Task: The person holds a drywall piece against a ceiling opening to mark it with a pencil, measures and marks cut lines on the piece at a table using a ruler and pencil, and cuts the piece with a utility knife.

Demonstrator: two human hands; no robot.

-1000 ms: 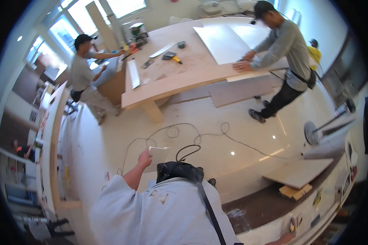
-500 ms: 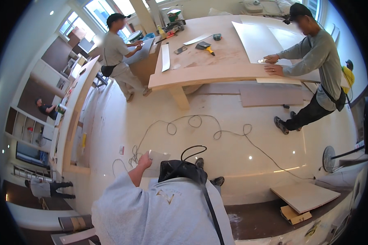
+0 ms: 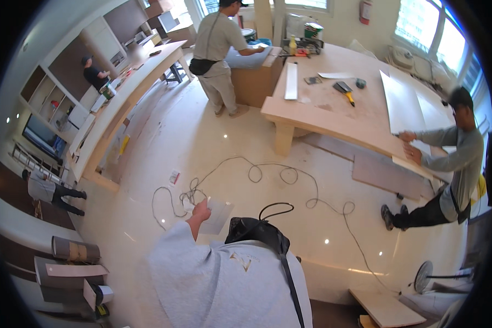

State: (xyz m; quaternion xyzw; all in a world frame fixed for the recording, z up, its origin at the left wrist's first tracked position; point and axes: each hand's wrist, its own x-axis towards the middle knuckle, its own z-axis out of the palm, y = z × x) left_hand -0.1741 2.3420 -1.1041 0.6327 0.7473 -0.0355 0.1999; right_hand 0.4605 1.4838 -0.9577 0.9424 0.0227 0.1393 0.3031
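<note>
I have the left hand [image 3: 201, 210] pinching a thin gray sheet [image 3: 218, 218]. The sheet is up over the shiny floor [image 3: 147, 218], just left of the black bag [image 3: 257, 232]. I can't see the right hand, so I can't tell how it is. A big wooden table [image 3: 333, 121] stands ahead.

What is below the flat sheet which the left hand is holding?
Around the flat sheet, glossy pale floor shows, with looped dark cable near the left hand. Directly beneath, the sheet covers the view, so whatever lies there cannot be seen.
</note>
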